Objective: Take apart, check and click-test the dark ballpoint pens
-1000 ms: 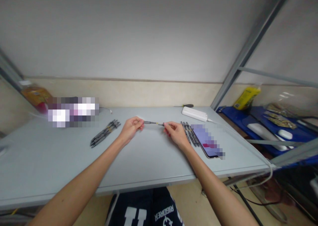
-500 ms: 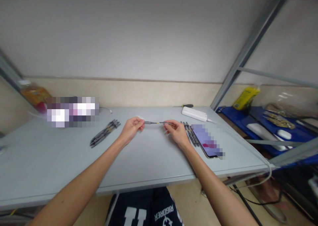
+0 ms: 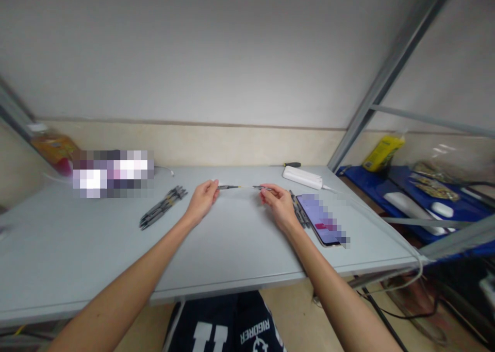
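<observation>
Above the middle of the desk, my left hand pinches a slim grey pen barrel with a yellowish end pointing right. Facing it, my right hand has thumb and fingers closed on a dark, narrow pen part. A faint pale line spans the space between the two pieces; whether it joins them I cannot tell. Left of my left hand lies a bundle of grey pens. Several more grey pens lie beside my right wrist, partly hidden by it.
A phone lies right of the pens. Behind are a white power strip with a cable and a screwdriver. A bottle stands at the far left. On the right, a metal frame post borders a blue surface holding a yellow packet.
My hands have drawn slightly apart, the left one moving left and the right one a little right. The gap between the two pen pieces has widened.
</observation>
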A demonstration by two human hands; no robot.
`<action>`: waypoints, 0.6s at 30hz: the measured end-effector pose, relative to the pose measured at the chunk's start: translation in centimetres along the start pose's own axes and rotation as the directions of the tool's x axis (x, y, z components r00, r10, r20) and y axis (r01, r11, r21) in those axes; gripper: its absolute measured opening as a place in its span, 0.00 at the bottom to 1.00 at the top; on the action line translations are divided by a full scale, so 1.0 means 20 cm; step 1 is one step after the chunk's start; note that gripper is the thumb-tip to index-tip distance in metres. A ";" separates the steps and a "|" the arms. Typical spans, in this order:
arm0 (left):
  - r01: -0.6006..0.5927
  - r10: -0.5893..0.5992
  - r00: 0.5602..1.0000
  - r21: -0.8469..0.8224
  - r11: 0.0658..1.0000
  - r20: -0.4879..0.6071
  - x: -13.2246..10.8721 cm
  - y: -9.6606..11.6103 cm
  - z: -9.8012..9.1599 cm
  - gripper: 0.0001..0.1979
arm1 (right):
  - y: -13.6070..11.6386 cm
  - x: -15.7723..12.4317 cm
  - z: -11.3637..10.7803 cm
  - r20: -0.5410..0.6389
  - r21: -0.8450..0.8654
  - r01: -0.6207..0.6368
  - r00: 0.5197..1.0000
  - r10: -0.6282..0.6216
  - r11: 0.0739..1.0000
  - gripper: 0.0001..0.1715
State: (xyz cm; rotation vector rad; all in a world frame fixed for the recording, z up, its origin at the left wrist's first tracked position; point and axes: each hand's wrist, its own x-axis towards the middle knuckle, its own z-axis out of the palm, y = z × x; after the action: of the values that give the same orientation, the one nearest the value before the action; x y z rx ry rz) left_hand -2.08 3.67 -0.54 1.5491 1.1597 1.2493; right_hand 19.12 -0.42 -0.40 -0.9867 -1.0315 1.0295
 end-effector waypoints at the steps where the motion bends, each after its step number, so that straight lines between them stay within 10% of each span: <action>1: 0.005 -0.005 1.000 -0.034 0.999 -0.003 0.00 0.00 0.00 0.20 | 0.00 0.00 0.00 -0.028 0.034 -0.011 1.000 0.012 0.999 0.14; 18: 0.002 -0.002 1.000 -0.084 0.996 -0.003 0.00 0.00 0.00 0.19 | -0.02 0.01 -0.01 -0.144 0.104 0.003 0.989 0.012 0.995 0.11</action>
State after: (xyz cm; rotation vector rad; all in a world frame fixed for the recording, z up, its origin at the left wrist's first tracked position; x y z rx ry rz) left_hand -2.05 3.76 -0.50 1.4847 1.0968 1.2836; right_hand 19.38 -0.25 -0.09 -0.9642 -0.8483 0.9905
